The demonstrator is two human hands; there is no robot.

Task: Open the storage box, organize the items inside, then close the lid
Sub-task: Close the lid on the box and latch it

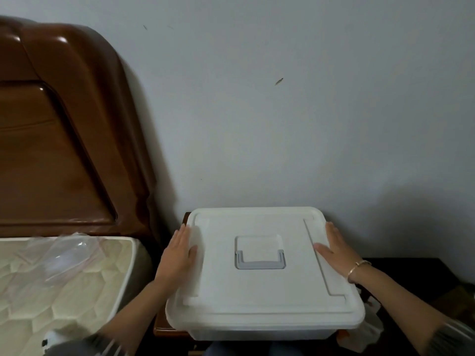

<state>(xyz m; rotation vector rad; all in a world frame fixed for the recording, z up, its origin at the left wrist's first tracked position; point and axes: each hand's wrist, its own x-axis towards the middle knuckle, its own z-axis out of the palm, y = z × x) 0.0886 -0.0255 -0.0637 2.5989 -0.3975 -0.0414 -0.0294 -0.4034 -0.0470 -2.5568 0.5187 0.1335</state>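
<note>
A white plastic storage box (pixel 259 332) stands against the wall with its white lid (pixel 259 299) resting on top. A grey handle (pixel 260 260) lies flat in a recess at the lid's centre. My left hand (pixel 180 250) lies flat on the lid's left edge, fingers together, thumb on top. My right hand (pixel 336 250), with a gold bracelet at the wrist, rests flat on the lid's right edge. Neither hand curls around anything. The box's contents are hidden under the lid.
A cream quilted mattress (pixel 51 291) with a clear plastic bag (pixel 66 255) on it lies at the left, below a brown wooden headboard (pixel 56 140). The box sits on a dark wooden nightstand (pixel 406 276). A crumpled white bag (pixel 370 330) lies right of the box.
</note>
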